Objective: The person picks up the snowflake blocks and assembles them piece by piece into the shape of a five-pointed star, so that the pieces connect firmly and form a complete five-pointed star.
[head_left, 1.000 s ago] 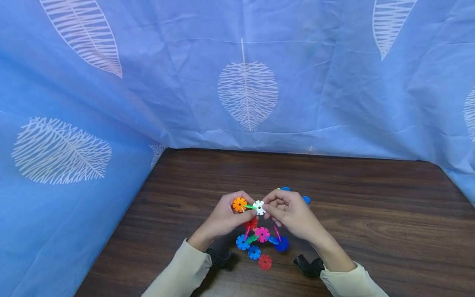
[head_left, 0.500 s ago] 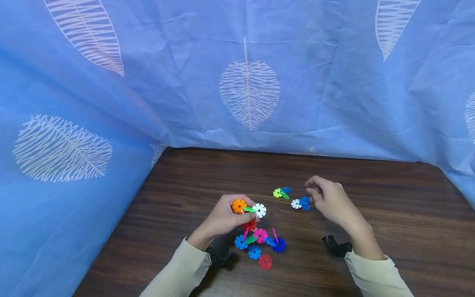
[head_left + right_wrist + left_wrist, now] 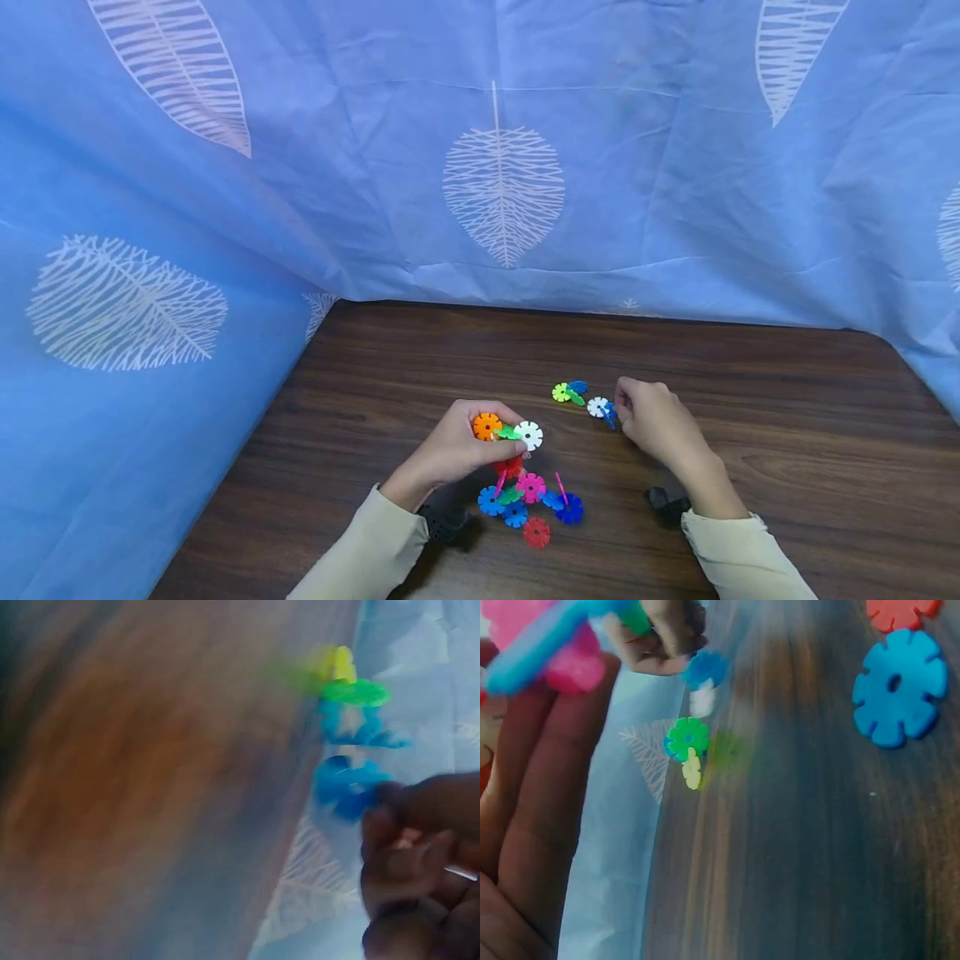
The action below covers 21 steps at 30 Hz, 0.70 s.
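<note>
My left hand (image 3: pixel 467 446) holds a built-up cluster of notched plastic discs. An orange disc (image 3: pixel 487 427), a green one and a white disc (image 3: pixel 528 436) show at its top. Below hang a red disc (image 3: pixel 510 467), a pink disc (image 3: pixel 531 488) and blue discs, among them a dark blue disc (image 3: pixel 570 509). Farther right, my right hand (image 3: pixel 663 421) pinches a blue disc (image 3: pixel 346 787) with thumb and fingertips. That disc sits against a white disc (image 3: pixel 597 407) near the table; whether they are joined is unclear.
Behind the white disc lies a small group with a yellow-green disc (image 3: pixel 561 392), a green disc and a blue disc. A loose blue disc (image 3: pixel 900 688) and a loose red disc (image 3: pixel 536 532) lie in front on the dark wooden table (image 3: pixel 787 433). A blue leaf-patterned cloth (image 3: pixel 375 192) hangs behind.
My right hand has left the white disc on the cluster, swung right, and come down on the blue disc, which now stands more edge-on. The left hand's cluster has dropped slightly.
</note>
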Tool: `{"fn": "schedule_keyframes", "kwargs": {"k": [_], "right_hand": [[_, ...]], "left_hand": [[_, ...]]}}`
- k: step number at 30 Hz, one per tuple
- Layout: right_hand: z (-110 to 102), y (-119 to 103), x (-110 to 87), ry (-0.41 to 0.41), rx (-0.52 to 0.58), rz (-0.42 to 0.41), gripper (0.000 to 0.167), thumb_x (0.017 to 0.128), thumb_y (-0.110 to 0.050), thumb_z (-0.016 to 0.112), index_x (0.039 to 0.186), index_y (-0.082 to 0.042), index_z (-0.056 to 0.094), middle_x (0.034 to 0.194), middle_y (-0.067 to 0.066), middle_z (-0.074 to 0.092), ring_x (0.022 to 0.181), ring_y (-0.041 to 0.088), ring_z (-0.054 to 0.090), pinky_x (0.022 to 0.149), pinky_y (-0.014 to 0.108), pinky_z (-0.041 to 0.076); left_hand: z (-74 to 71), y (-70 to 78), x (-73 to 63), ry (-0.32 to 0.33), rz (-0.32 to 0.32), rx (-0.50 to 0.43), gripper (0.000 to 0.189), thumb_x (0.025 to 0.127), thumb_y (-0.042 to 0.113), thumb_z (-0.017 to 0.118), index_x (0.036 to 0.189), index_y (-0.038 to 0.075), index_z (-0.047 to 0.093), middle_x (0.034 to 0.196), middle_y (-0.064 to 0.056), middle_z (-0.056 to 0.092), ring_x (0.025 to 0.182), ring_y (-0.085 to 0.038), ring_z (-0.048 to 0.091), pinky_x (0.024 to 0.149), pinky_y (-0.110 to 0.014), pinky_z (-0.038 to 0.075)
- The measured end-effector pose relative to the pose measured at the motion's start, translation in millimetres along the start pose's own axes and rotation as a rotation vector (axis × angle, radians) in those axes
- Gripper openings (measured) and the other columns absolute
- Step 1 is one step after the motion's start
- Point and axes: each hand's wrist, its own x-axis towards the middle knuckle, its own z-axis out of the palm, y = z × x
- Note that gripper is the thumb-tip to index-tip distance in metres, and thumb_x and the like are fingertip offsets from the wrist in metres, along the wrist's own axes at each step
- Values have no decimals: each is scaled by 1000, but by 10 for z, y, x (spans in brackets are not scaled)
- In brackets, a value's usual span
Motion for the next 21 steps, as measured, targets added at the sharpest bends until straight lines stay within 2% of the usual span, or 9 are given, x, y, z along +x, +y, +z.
{"fn": "schedule_keyframes", "kwargs": {"k": [4, 7, 10, 15, 17, 18, 21], "right_hand": [[-51, -213, -9, 33, 205, -50, 15, 92, 7, 65, 86, -6, 59, 66, -1, 54, 51, 11, 47, 46, 24, 41], [-97, -455, -61, -19, 404, -94, 14, 93, 8, 64, 88, -5, 59, 71, 2, 63, 51, 14, 56, 47, 26, 50], [-99, -660, -119, -83, 554, -141, 14, 95, 8, 63, 90, -4, 59, 75, 3, 69, 52, 18, 62, 46, 30, 54], [-91, -776, -149, -160, 662, -229, 11, 98, 6, 64, 92, -2, 59, 79, 2, 70, 53, 18, 62, 47, 32, 55], [-121, -755, -147, -201, 684, -250, 4, 100, 2, 63, 100, -1, 61, 81, 6, 70, 56, 20, 64, 49, 33, 56], [-141, -732, -143, -224, 705, -254, 6, 101, 0, 62, 107, 0, 61, 84, 8, 70, 59, 21, 65, 49, 34, 55], [-196, -647, -125, -307, 808, -263, 32, 103, -2, 61, 134, 1, 54, 103, 18, 68, 76, 23, 70, 53, 36, 57]], "left_hand": [[10, -20, 15, 11, 24, -4, 20, 93, 6, 75, 110, -3, 74, 104, -9, 72, 84, -18, 65, 74, -25, 58], [12, -30, 21, 13, 53, -4, 20, 94, 6, 74, 111, -3, 74, 105, -9, 72, 82, -16, 63, 72, -23, 57], [11, -32, 24, -13, 82, -39, 21, 95, 5, 72, 114, -4, 73, 104, -9, 73, 82, -16, 63, 73, -23, 57], [14, -29, 18, -61, 99, -106, 22, 96, 3, 71, 114, -8, 71, 97, -6, 72, 77, -15, 61, 73, -22, 57], [11, -18, 7, -81, 101, -127, 22, 95, 3, 71, 114, -9, 70, 95, -5, 72, 76, -15, 61, 73, -22, 57], [7, -15, 3, -93, 107, -134, 22, 95, 2, 70, 114, -10, 69, 96, -5, 72, 77, -15, 61, 74, -22, 58], [-3, 1, -11, -139, 126, -150, 23, 96, 2, 70, 114, -11, 68, 99, -6, 72, 80, -16, 62, 77, -24, 58]]}}
